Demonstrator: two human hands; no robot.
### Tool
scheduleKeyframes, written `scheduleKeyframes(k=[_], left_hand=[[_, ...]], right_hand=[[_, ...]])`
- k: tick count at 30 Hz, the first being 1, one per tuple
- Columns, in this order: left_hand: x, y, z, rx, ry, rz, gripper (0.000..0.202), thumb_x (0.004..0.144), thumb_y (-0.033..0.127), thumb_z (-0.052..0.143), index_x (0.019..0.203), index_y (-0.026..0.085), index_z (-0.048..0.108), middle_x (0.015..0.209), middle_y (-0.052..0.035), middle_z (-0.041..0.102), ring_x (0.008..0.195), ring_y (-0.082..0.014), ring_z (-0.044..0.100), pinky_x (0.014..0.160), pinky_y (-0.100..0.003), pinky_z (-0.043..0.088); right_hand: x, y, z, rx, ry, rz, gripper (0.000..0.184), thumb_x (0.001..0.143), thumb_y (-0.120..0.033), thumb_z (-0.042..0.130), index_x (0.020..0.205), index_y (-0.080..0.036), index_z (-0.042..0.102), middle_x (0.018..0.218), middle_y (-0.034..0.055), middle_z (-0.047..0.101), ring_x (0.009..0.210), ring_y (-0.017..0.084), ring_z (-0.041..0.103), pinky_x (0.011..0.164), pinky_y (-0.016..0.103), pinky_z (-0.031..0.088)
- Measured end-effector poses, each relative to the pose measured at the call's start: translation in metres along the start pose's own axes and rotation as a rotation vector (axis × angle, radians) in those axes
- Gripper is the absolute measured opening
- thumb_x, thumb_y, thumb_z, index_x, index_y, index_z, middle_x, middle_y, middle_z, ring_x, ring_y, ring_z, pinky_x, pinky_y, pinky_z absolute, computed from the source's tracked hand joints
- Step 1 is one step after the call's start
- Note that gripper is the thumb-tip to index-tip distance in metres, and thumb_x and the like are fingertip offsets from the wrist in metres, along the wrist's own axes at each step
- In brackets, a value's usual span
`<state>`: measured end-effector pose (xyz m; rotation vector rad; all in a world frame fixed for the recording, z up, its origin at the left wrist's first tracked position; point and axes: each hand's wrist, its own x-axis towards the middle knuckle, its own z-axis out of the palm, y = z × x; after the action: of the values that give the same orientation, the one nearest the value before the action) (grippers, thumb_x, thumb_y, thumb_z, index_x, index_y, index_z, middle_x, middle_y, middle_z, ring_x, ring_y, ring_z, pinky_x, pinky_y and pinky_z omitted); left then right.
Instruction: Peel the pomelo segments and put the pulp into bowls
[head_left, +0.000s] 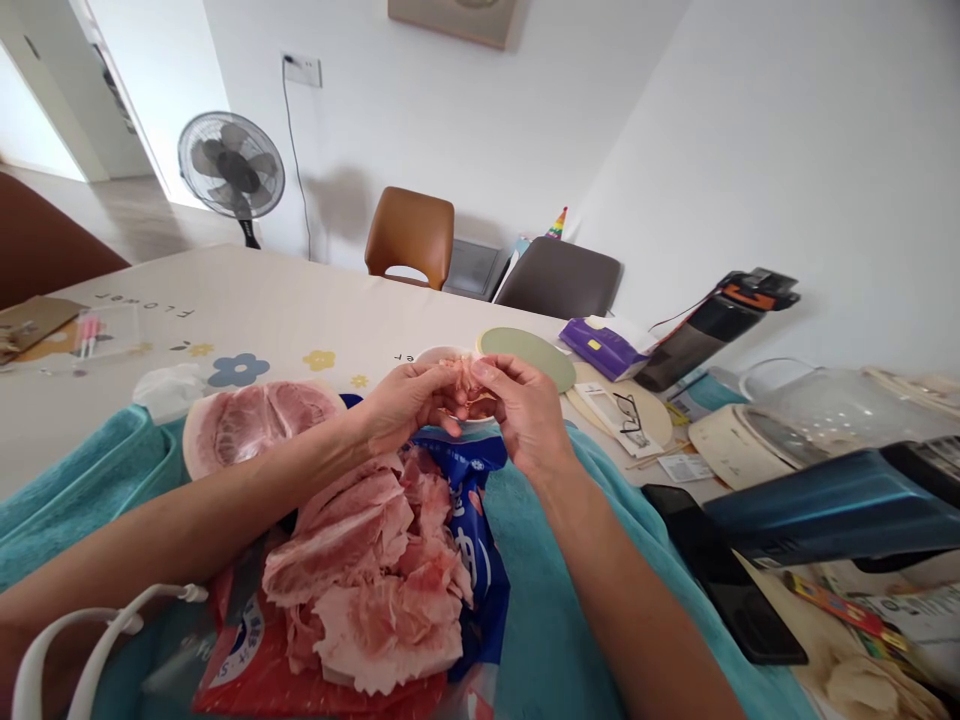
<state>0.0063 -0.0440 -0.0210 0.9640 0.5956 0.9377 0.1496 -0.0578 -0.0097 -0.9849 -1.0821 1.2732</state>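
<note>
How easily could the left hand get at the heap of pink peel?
Probably yes, easily: the heap of peel lies close by with its top uncovered. The left hand holds a small pinkish piece, though, which it may need to release.

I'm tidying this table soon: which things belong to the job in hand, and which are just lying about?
Seemingly in the job:
fruit piece, held in the left hand and right hand
pink peel on a plastic bag
white dish, partly hidden by the hands

Probably just lying about:
purple packet
black phone
blue bottle
</note>
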Motion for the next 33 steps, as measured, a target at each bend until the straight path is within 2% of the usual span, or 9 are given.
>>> scheduleKeyframes(k=[6, 12, 18, 23, 26, 29, 31, 33], left_hand=[[0.0, 0.01, 0.003, 0.163, -0.016, 0.004, 0.022, 0.079, 0.029, 0.065, 0.067, 0.011, 0.065, 0.063, -0.0032, 0.057, 0.057, -0.0123, 0.056, 0.041, -0.021, 0.051], [0.003, 0.012, 0.004, 0.175, -0.027, -0.077, 0.022, 0.081, 0.031, 0.067, 0.079, 0.008, 0.07, 0.076, -0.0073, 0.064, 0.069, -0.0134, 0.062, 0.05, -0.02, 0.053], [0.008, 0.008, 0.004, 0.247, -0.013, -0.069, 0.025, 0.077, 0.034, 0.073, 0.079, 0.01, 0.071, 0.074, -0.0064, 0.065, 0.065, -0.0121, 0.06, 0.049, -0.02, 0.051], [0.01, 0.011, 0.005, 0.523, -0.021, -0.013, 0.019, 0.082, 0.025, 0.06, 0.068, 0.014, 0.064, 0.063, -0.0012, 0.056, 0.055, -0.0108, 0.053, 0.045, -0.022, 0.05], [0.009, 0.02, 0.006, 0.765, -0.069, 0.074, 0.021, 0.083, 0.018, 0.052, 0.063, 0.017, 0.056, 0.059, 0.0016, 0.05, 0.049, -0.009, 0.047, 0.042, -0.02, 0.043], [0.007, 0.032, 0.006, 0.949, -0.144, 0.136, 0.022, 0.082, 0.015, 0.053, 0.06, 0.018, 0.051, 0.053, 0.0048, 0.042, 0.043, -0.006, 0.036, 0.04, -0.019, 0.031], [0.008, 0.041, 0.003, 0.991, -0.197, 0.093, 0.021, 0.082, 0.016, 0.054, 0.061, 0.018, 0.052, 0.053, 0.0047, 0.042, 0.042, -0.0062, 0.034, 0.041, -0.02, 0.028], [0.01, 0.046, -0.002, 0.982, -0.274, 0.014, 0.021, 0.083, 0.021, 0.055, 0.062, 0.018, 0.054, 0.058, 0.0021, 0.048, 0.046, -0.008, 0.04, 0.043, -0.021, 0.032]], right_hand=[[0.001, -0.005, -0.005, 0.041, 0.03, 0.085, 0.023, 0.058, -0.03, 0.081, 0.068, -0.018, 0.064, 0.054, -0.0027, 0.063, 0.046, 0.012, 0.058, 0.046, 0.025, 0.05], [0.002, -0.004, -0.007, -0.081, 0.13, -0.06, 0.019, 0.062, -0.028, 0.078, 0.069, -0.017, 0.065, 0.056, -0.0026, 0.063, 0.049, 0.012, 0.058, 0.045, 0.024, 0.051], [0.002, -0.002, -0.008, -0.066, 0.106, -0.043, 0.02, 0.062, -0.028, 0.078, 0.068, -0.016, 0.063, 0.052, -0.0032, 0.062, 0.046, 0.01, 0.056, 0.044, 0.022, 0.049], [0.006, -0.002, -0.014, 0.046, 0.03, 0.051, 0.017, 0.061, -0.025, 0.078, 0.068, -0.015, 0.066, 0.053, -0.0022, 0.061, 0.047, 0.009, 0.055, 0.043, 0.021, 0.045], [0.008, -0.002, -0.017, 0.089, -0.009, 0.102, 0.017, 0.06, -0.025, 0.078, 0.063, -0.014, 0.066, 0.05, -0.002, 0.058, 0.046, 0.008, 0.052, 0.041, 0.019, 0.04], [0.009, -0.003, -0.018, 0.094, -0.026, 0.144, 0.018, 0.058, -0.026, 0.077, 0.058, -0.013, 0.065, 0.047, -0.0016, 0.056, 0.045, 0.008, 0.048, 0.039, 0.019, 0.037], [0.009, -0.004, -0.017, 0.087, -0.029, 0.155, 0.018, 0.058, -0.026, 0.077, 0.057, -0.013, 0.064, 0.047, -0.0018, 0.055, 0.046, 0.008, 0.047, 0.04, 0.02, 0.036], [0.009, -0.004, -0.017, 0.082, -0.034, 0.157, 0.018, 0.058, -0.026, 0.077, 0.058, -0.014, 0.064, 0.048, -0.0025, 0.054, 0.047, 0.008, 0.047, 0.04, 0.02, 0.035]])
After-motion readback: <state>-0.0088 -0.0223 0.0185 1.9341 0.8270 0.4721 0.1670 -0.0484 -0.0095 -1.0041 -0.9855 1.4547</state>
